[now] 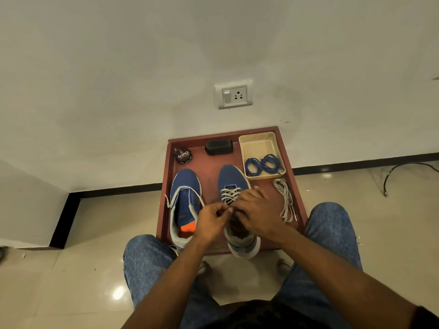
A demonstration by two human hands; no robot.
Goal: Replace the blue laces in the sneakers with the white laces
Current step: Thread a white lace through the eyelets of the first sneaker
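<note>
Two blue sneakers stand on a maroon tray (297,186). The right sneaker (231,176) carries a white lace (229,194) crossed through its eyelets. My left hand (212,222) and my right hand (257,213) meet over its upper eyelets, each pinching an end of that white lace. The left sneaker (186,186) has no lace and its tongue lies open. A second white lace (285,200) lies loose on the tray to the right. Two coiled blue laces (262,165) sit in a cream plastic tray (257,143).
A round shoe polish tin (183,156) and a black brush (218,146) lie at the tray's far edge, close to the wall. My knees in jeans flank the tray's near edge. A black cable (403,170) lies on the floor at the right.
</note>
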